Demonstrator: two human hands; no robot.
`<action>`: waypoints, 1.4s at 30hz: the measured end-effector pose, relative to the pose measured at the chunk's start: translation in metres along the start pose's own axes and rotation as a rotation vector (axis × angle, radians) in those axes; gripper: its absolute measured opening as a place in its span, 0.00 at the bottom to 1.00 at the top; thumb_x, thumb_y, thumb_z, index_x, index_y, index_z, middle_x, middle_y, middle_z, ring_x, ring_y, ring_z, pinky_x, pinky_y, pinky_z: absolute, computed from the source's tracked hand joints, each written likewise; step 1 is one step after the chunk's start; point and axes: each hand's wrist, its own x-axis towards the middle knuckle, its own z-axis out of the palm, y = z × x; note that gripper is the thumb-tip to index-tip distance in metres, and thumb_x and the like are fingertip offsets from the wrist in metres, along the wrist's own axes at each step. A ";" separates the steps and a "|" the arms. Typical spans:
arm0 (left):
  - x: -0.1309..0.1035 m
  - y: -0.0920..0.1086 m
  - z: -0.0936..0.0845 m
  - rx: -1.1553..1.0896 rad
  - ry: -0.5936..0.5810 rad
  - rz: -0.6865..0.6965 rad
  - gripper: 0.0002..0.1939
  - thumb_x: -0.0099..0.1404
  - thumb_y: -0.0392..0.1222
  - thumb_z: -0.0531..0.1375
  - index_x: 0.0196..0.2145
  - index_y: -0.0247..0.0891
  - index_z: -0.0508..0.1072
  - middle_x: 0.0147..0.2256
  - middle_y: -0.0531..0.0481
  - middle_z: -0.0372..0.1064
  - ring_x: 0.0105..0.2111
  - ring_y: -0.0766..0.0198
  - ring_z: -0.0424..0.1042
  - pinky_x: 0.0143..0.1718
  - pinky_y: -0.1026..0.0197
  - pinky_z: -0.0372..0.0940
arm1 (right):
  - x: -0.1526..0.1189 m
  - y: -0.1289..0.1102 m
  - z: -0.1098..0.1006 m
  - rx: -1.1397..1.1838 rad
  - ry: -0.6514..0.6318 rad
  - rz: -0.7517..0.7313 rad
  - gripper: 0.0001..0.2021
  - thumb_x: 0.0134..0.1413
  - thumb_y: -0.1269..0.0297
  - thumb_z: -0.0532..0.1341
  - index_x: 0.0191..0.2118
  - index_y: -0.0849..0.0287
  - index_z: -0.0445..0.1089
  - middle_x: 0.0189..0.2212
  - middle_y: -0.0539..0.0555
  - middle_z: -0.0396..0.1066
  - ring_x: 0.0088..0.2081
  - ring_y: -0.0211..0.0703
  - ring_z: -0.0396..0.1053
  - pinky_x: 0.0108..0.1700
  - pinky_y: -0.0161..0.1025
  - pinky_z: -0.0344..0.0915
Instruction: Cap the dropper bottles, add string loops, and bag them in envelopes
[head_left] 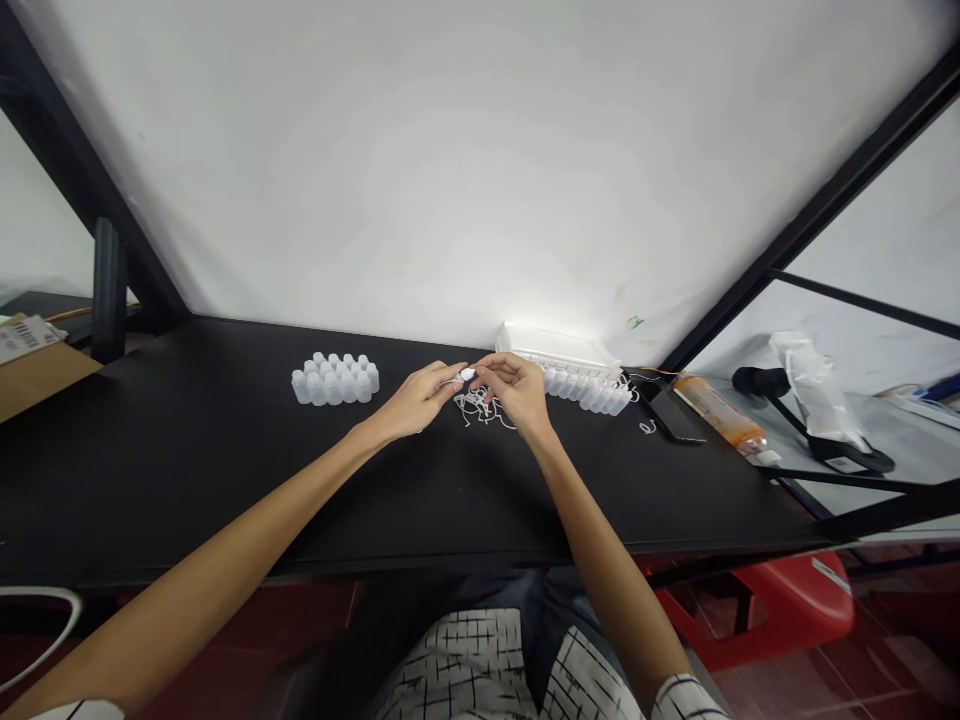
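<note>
My left hand (pixel 424 396) and my right hand (pixel 516 388) meet above the middle of the black table (pixel 450 500). Between their fingertips is a small white piece (pixel 467 374), with fingers of both hands pinched on it. Its exact shape is too small to tell. Just below the hands lies a loose pile of thin white loops (pixel 480 408), partly covered by my right hand. Several translucent white bottles (pixel 335 382) stand in rows left of my hands. More small bottles (pixel 589 390), with white loops at their tops, are lined up to the right.
A white box (pixel 559 346) sits by the wall behind the right bottles. Farther right are a single loop (pixel 647 427), a dark phone-like object (pixel 675 417) and an orange-labelled packet (pixel 724 415). Cardboard (pixel 45 370) is at far left, a red stool (pixel 787 605) below right.
</note>
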 end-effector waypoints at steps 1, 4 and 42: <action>0.000 0.000 0.000 -0.001 -0.003 0.011 0.20 0.71 0.48 0.51 0.56 0.43 0.72 0.33 0.50 0.66 0.30 0.62 0.67 0.35 0.58 0.64 | 0.000 0.000 0.000 0.004 -0.006 0.007 0.15 0.45 0.53 0.69 0.32 0.60 0.71 0.29 0.53 0.74 0.29 0.41 0.74 0.23 0.33 0.68; 0.000 0.000 0.000 -0.005 -0.001 0.022 0.21 0.71 0.47 0.51 0.58 0.41 0.70 0.33 0.50 0.66 0.30 0.62 0.67 0.34 0.59 0.64 | 0.000 -0.003 -0.002 0.032 -0.039 0.020 0.15 0.44 0.54 0.70 0.32 0.60 0.72 0.29 0.53 0.74 0.28 0.41 0.74 0.24 0.34 0.70; -0.001 0.001 0.002 0.058 0.097 0.128 0.21 0.70 0.44 0.56 0.57 0.34 0.70 0.35 0.47 0.72 0.30 0.64 0.68 0.35 0.59 0.66 | -0.005 -0.002 -0.002 -0.229 -0.107 -0.027 0.20 0.57 0.45 0.60 0.33 0.59 0.69 0.22 0.48 0.65 0.21 0.35 0.64 0.21 0.32 0.59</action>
